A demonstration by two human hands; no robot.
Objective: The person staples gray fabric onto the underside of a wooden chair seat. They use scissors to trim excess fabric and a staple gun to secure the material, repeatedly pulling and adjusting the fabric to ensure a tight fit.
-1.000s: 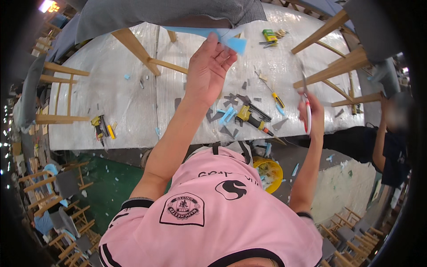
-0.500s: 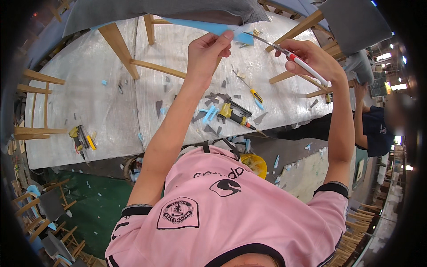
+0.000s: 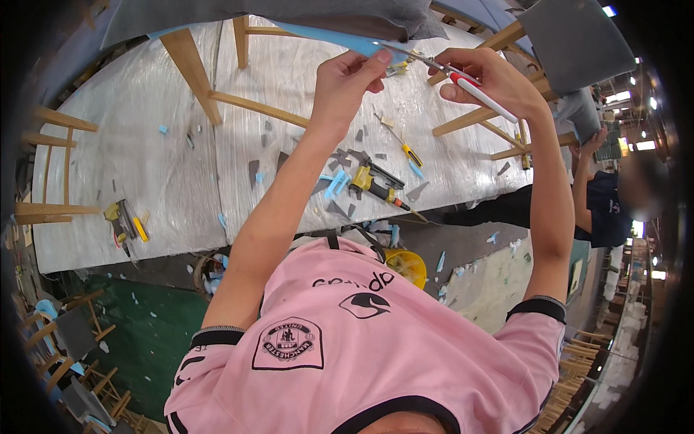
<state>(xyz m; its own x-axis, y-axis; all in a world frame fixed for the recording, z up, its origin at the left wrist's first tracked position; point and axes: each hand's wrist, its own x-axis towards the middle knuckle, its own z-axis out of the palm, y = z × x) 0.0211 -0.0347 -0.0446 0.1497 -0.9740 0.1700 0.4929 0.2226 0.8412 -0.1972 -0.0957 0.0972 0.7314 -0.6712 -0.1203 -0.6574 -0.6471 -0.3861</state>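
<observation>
"Two staple guns lie on the plastic-covered table [image 3: 166,184]. Take the middle staple gun [image 3: 377,189] as our marker. What's left of it?"

"Well to its left, the other staple gun [image 3: 114,220], with a small yellow tool [image 3: 140,229] just beside it."

"And beyond the marker?"

"A grey seat [image 3: 311,9] on wooden legs, up past it at the far side, with a blue sheet [image 3: 336,37] showing along the seat's lower edge."

"The left hand [image 3: 350,76]?"

"Beyond the marker and slightly left of it, thumb and fingers pinching the blue sheet near its right end."

"Keep going right."

"A yellow bucket [image 3: 408,269] stands on the near side of the marker, to its right. A yellow-handled tool [image 3: 410,155] with a thin shaft lies right of it and a little beyond. Farther beyond, to its right, the scissors [image 3: 483,97] point left, tips at the sheet; whether they're biting, I can't tell."

"Who has them?"

"The right hand [image 3: 495,78], fingers curled around the handles. Well right of the marker is a co-worker [image 3: 609,210] in dark clothes."
</observation>
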